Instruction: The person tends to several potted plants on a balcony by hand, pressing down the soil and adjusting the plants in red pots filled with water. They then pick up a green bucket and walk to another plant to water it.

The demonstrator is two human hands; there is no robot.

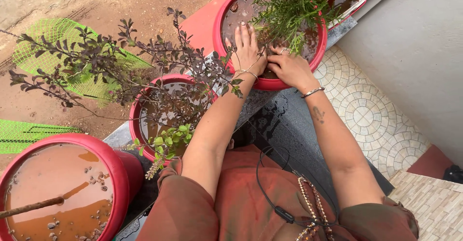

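The far red pot (316, 58) sits at the top of the ledge (289, 120), full of wet brown mud, with a feathery green plant (289, 5) growing in it. The left hand (247, 48) lies flat on the mud with its fingers spread out, holding nothing. The right hand (288, 67) is just beside it, fingers curled down into the mud by the plant's stem; I cannot tell if it grips anything. Nearer stands a middle red pot (137, 113) with a dark purple bush (120, 67). Closest is a big red pot (118, 173) of muddy water. Green netting (43, 43) lies on the dirt beyond
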